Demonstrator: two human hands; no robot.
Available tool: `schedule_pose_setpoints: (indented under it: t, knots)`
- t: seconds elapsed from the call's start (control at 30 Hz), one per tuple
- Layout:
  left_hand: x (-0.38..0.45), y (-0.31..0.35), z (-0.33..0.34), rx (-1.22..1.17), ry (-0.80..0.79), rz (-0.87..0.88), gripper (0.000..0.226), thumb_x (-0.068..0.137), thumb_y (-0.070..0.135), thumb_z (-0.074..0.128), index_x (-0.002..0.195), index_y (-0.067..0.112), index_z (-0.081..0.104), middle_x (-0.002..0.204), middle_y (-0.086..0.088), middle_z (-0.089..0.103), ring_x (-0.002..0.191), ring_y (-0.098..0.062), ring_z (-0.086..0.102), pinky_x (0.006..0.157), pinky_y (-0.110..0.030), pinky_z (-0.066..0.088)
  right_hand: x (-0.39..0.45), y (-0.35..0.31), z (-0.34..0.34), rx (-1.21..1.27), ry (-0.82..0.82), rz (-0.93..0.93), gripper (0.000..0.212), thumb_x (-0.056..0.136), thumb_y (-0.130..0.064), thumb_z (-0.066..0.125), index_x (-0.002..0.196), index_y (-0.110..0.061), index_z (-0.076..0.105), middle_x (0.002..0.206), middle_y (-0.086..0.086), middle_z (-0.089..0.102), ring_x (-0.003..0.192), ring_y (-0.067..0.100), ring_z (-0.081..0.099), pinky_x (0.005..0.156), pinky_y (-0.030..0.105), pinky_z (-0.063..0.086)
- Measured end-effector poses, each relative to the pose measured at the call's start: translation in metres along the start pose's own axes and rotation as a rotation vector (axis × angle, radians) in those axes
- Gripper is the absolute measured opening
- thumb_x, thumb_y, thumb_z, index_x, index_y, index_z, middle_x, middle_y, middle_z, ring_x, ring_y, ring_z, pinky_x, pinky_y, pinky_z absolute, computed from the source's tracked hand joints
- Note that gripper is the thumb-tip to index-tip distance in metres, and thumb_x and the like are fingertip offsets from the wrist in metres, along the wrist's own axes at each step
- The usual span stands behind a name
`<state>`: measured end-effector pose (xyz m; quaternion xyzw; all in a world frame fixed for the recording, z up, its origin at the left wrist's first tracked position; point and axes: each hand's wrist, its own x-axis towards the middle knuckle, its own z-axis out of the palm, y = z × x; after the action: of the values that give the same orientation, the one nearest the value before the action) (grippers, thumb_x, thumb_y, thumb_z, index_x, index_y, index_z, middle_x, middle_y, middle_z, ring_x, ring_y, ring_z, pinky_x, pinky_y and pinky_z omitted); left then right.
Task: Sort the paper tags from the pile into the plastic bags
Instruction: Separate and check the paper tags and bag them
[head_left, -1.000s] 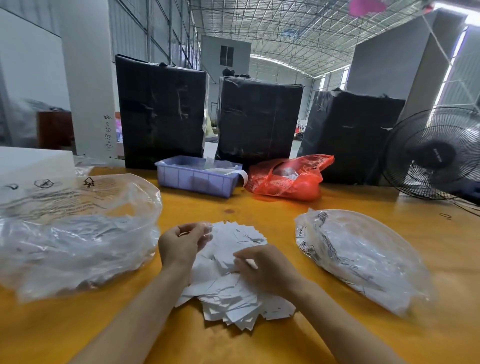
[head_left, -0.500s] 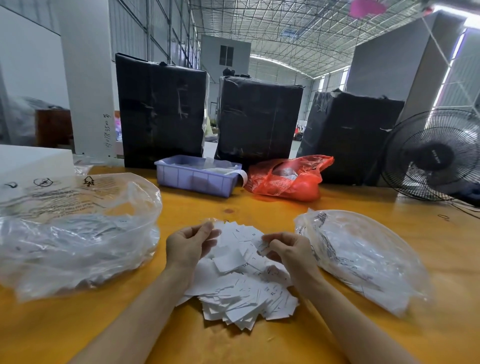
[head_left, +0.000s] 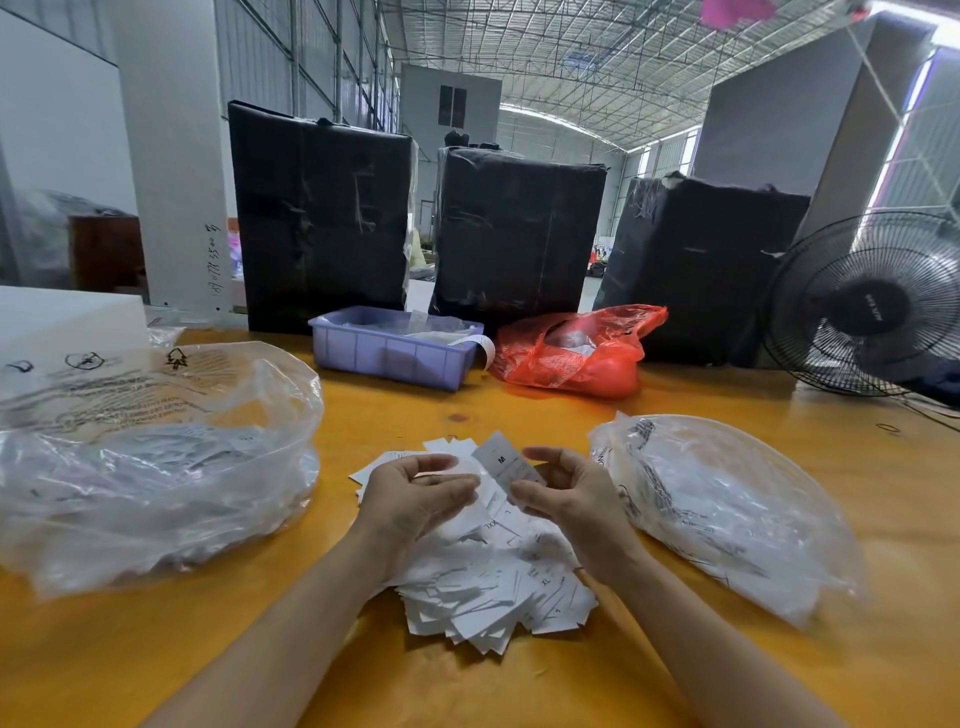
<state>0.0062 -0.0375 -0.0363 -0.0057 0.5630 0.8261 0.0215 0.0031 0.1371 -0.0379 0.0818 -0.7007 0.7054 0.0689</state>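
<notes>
A pile of white paper tags (head_left: 488, 587) lies on the orange table (head_left: 519, 415), between two clear plastic bags. The large left bag (head_left: 156, 467) and the smaller right bag (head_left: 727, 509) both hold white tags. My right hand (head_left: 571, 504) hovers over the pile and pinches one tag printed "M" (head_left: 501, 461), held up at a slant. My left hand (head_left: 410, 499) is raised beside it, thumb and curled fingers closed on a thin white tag (head_left: 434, 474). The hands are close together but apart.
A purple plastic tray (head_left: 395, 358) and a red plastic bag (head_left: 576, 358) sit behind the pile. Three black-wrapped boxes (head_left: 322, 218) stand along the table's far edge. A black fan (head_left: 867, 306) is at the far right, a white box (head_left: 62, 322) at the far left.
Both hands have lifted off the pile and come together. My right hand now holds up a single "M" tag that it drew from the pile.
</notes>
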Motion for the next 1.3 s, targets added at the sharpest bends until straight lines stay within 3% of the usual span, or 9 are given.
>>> schedule_pose_setpoints:
  t: [0.2,0.47,0.57,0.67,0.77,0.87,1.03,1.13,1.3]
  knots:
    - [-0.0017,0.0017,0.0017,0.029,0.007,0.019,0.027,0.077,-0.007,0.069,0.100,0.001,0.057,0.079,-0.020,0.072,0.059,-0.021,0.070,0.053,-0.020,0.055,0.0014,0.0020,-0.0018,-0.053,-0.033,0.039,0.031,0.081,0.012,0.060,0.107,-0.004,0.062,0.099,0.019,0.064,0.083,0.025,0.065,0.072,0.031,0.056]
    - [-0.0006,-0.0018,0.0039,0.099,-0.019,0.011,0.011,0.092,0.004,0.056,0.103,0.003,0.058,0.084,-0.015,0.074,0.068,-0.024,0.072,0.052,-0.022,0.055,0.0046,0.0009,-0.0013,0.064,-0.027,0.114,0.011,0.086,-0.004,0.062,0.094,-0.009,0.068,0.084,0.006,0.070,0.076,0.017,0.066,0.067,0.026,0.053]
    - [0.0020,-0.0039,0.0062,0.100,0.043,-0.035,0.017,0.092,0.012,0.059,0.105,0.000,0.061,0.089,-0.020,0.071,0.063,-0.024,0.062,0.051,-0.026,0.052,0.0047,-0.0006,-0.0014,0.120,0.003,0.163,0.007,0.088,-0.006,0.061,0.089,-0.008,0.068,0.081,0.008,0.071,0.074,0.017,0.068,0.064,0.025,0.052]
    - [0.0018,-0.0031,0.0067,0.032,0.053,-0.076,0.034,0.081,0.022,0.069,0.103,-0.003,0.062,0.089,-0.018,0.065,0.074,-0.028,0.061,0.053,-0.026,0.055,0.0059,-0.0021,-0.0022,0.184,0.027,0.215,0.012,0.092,-0.008,0.056,0.087,-0.004,0.066,0.077,0.008,0.072,0.072,0.018,0.069,0.062,0.027,0.054]
    - [-0.0009,-0.0013,0.0064,-0.013,0.005,-0.078,0.043,0.068,0.003,0.077,0.106,-0.002,0.057,0.095,-0.022,0.070,0.070,-0.026,0.070,0.054,-0.023,0.057,0.0061,-0.0029,-0.0032,0.220,0.031,0.236,0.013,0.093,-0.010,0.054,0.090,-0.003,0.064,0.077,0.008,0.072,0.076,0.021,0.069,0.064,0.029,0.053]
    - [-0.0003,-0.0020,0.0067,0.005,0.026,-0.055,0.040,0.069,-0.015,0.072,0.102,0.001,0.056,0.082,-0.020,0.073,0.063,-0.021,0.071,0.054,-0.021,0.056,0.0060,-0.0050,-0.0028,0.217,0.049,0.238,0.013,0.092,-0.009,0.054,0.087,-0.005,0.064,0.075,0.006,0.070,0.075,0.020,0.066,0.065,0.028,0.052]
    - [0.0014,-0.0024,0.0044,0.145,0.092,0.028,0.030,0.066,0.002,0.080,0.092,0.010,0.067,0.083,-0.007,0.071,0.071,-0.014,0.060,0.056,-0.023,0.042,0.0051,-0.0070,-0.0020,0.178,0.064,0.236,0.012,0.087,-0.003,0.059,0.082,-0.010,0.067,0.067,0.001,0.069,0.066,0.014,0.061,0.060,0.023,0.044]
    - [0.0019,-0.0013,0.0036,0.143,0.119,0.059,0.026,0.065,0.007,0.082,0.087,0.014,0.068,0.080,-0.002,0.069,0.063,-0.012,0.049,0.053,-0.024,0.034,0.0040,-0.0069,-0.0025,0.163,0.048,0.202,0.014,0.084,0.000,0.062,0.080,-0.011,0.069,0.066,-0.001,0.069,0.063,0.011,0.060,0.058,0.021,0.044]
    - [0.0024,-0.0004,0.0060,-0.003,0.123,0.026,0.026,0.074,-0.002,0.074,0.092,0.012,0.062,0.076,-0.002,0.069,0.056,-0.010,0.062,0.048,-0.017,0.047,0.0031,-0.0071,-0.0021,0.098,0.031,0.169,0.009,0.084,-0.002,0.064,0.085,-0.010,0.068,0.071,0.000,0.070,0.069,0.014,0.062,0.065,0.024,0.044]
